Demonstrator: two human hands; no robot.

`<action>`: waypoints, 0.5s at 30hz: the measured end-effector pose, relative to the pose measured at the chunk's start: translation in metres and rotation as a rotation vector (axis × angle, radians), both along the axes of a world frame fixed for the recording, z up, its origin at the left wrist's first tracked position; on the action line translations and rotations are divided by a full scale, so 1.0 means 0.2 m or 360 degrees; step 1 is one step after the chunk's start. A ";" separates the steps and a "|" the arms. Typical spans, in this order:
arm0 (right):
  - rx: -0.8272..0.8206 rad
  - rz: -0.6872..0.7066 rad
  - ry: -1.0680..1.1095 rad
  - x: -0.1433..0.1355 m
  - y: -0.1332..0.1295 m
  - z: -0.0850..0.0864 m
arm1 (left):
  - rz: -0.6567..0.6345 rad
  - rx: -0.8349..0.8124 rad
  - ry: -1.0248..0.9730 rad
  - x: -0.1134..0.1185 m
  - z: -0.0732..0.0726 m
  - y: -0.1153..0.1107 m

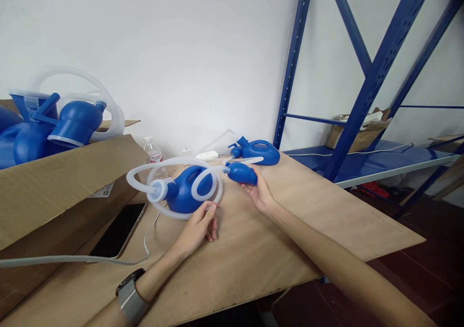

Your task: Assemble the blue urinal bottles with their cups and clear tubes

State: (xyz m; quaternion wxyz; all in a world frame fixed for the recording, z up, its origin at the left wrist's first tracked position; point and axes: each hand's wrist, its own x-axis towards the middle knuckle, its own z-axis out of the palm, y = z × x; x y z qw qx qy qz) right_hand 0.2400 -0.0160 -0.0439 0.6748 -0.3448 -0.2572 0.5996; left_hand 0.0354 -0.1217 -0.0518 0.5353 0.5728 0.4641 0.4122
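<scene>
My right hand (258, 191) is wrapped round a small blue cup-like piece (242, 173), held above the wooden table. A translucent hose (173, 162) runs in loops from that piece to the white-collared mouth of a blue bottle (185, 191), which lies on the table to the left. At the bottle's near right side, my left hand (203, 223) has its thumb and fingers pinched on the lower part of the hose loop. A second blue bottle (266, 152) with a similar small piece rests behind my right hand, near the wall.
On the left stands a cardboard box (72, 182) heaped with blue bottles (78, 119) and hoses. A tablet (119, 230), a white cable (147, 240), a clear plastic bottle (152, 150) and a power strip (207, 156) lie about the table (246, 254). Blue shelving (362, 109) rises at right.
</scene>
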 end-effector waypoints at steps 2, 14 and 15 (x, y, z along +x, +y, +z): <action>-0.0150 -0.0088 0.0117 0.09 0.07 0.01 | -0.0019 0.0039 0.0032 0.00 -0.01 0.00; -0.0320 -0.0444 0.0722 0.50 0.25 0.02 | 0.0691 0.0628 0.0199 -0.06 0.04 -0.02; -0.0304 -0.0435 0.0750 0.51 0.25 0.02 | 0.0833 0.0723 0.0259 -0.07 0.05 -0.02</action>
